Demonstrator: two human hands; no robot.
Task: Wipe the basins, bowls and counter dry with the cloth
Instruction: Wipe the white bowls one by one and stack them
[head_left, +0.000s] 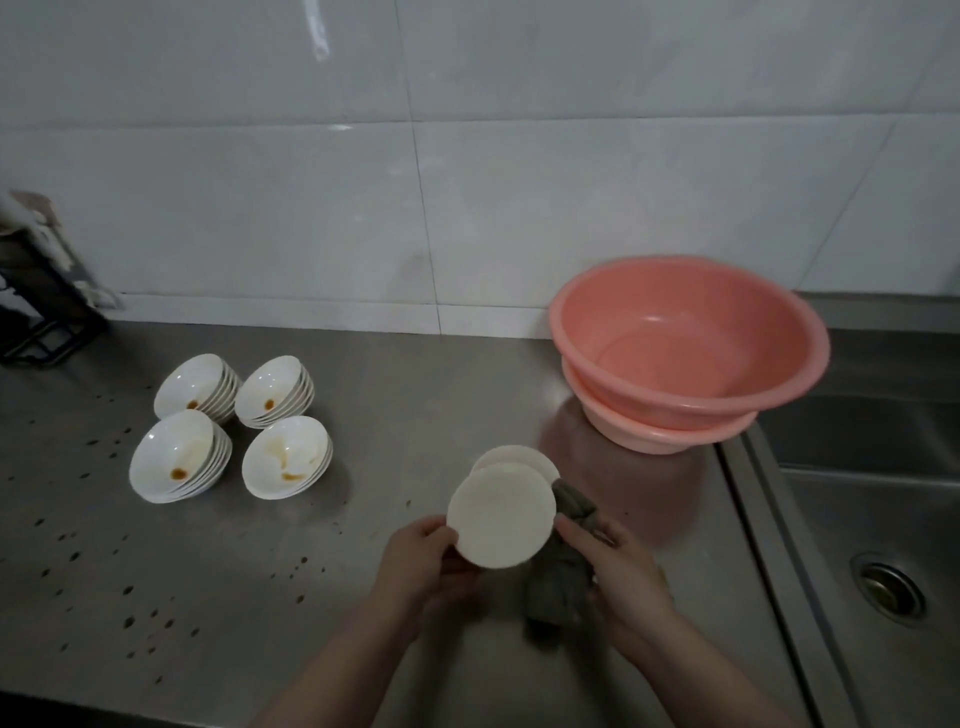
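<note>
Head view looks down on a steel counter speckled with dark droplets. At about six o'clock the left hand holds a white bowl by its rim, thumb curled over the near edge, the bowl tipped so its pale face turns toward the camera. A second white bowl shows just behind it, overlapped; I cannot tell what bears it. At five o'clock the right hand grips a bunched grey-green cloth, fingers wrapped round it, the cloth touching the bowl's right edge. At nine o'clock stand four stacks of white bowls, brown stains in the top ones. At two o'clock two pink basins sit nested beside the sink. A dark rack stands at ten o'clock.
</note>
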